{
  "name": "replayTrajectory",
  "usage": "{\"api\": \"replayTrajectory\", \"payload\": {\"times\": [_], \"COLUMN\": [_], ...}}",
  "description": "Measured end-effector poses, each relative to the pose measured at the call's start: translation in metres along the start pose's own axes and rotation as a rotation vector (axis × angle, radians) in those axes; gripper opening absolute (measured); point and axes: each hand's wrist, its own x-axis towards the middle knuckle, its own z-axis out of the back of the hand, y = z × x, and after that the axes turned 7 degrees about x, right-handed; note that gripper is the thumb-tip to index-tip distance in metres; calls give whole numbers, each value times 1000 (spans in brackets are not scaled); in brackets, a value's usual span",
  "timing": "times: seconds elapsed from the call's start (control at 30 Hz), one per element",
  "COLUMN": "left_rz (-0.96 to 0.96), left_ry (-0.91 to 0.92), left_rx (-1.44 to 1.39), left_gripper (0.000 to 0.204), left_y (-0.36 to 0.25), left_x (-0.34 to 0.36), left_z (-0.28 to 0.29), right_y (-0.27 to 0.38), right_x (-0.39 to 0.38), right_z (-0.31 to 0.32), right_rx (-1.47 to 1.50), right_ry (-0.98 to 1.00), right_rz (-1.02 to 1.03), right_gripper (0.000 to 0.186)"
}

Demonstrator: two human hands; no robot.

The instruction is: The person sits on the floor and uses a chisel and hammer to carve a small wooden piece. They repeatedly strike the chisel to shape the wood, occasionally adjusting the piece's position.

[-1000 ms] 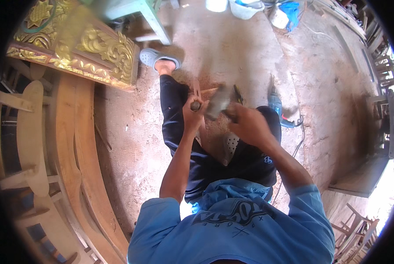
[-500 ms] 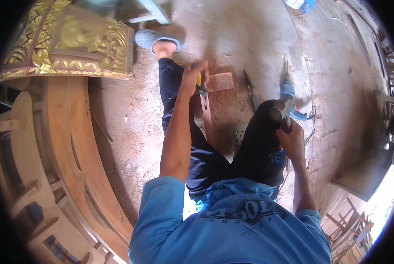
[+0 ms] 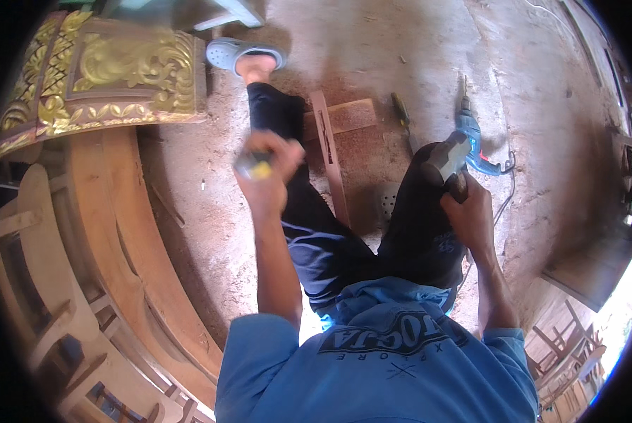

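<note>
My left hand [image 3: 272, 169], blurred, grips a tool with a dark and yellow handle [image 3: 258, 167], apparently a chisel, to the left of a narrow slotted wood piece [image 3: 334, 166]. That piece lies across a short wooden block [image 3: 353, 114] on the floor between my legs. My right hand [image 3: 468, 211] is closed on the handle of a hammer, whose bulky head [image 3: 443, 161] is over my right thigh. Another black-and-yellow handled tool [image 3: 401, 114] lies right of the block. Beside it, farther right, is a blue corded drill [image 3: 477, 141].
A gilded carved panel [image 3: 129, 74] stands at upper left above long planks [image 3: 102, 211]. Pale chair frames [image 3: 41, 261] crowd the far left. A pale stool leg [image 3: 238, 10] is at the top. More wooden frames [image 3: 566, 356] and a board [image 3: 584, 268] are at the right.
My left hand has lifted the yellow-handled tool away from the slotted piece, leftward and back toward me. My right hand, with the hammer, moved rightward from the middle to my right thigh.
</note>
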Motion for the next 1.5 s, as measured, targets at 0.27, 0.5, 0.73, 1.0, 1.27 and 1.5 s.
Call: {"api": "replayTrajectory", "payload": {"times": [0.27, 0.5, 0.73, 1.0, 1.27, 1.5], "left_rz": [181, 181, 198, 102, -94, 41], "left_ry": [509, 511, 603, 654, 653, 585], "left_rx": [122, 163, 266, 382, 247, 243], "left_gripper": [21, 24, 23, 27, 42, 15], "left_y": [38, 78, 79, 75, 116, 95], "left_x": [44, 34, 25, 10, -12, -7], "left_z": [-36, -52, -53, -53, -22, -18], "right_y": [1, -18, -12, 67, 76, 114], "right_x": [-15, -17, -8, -27, -5, -13], "right_z": [-3, 11, 23, 43, -75, -9], "right_rx": [-171, -148, -55, 404, -238, 11], "right_ry": [-20, -94, -21, -63, 215, 15], "right_rz": [77, 17, -49, 267, 330, 565], "right_gripper": [37, 36, 31, 25, 38, 29]}}
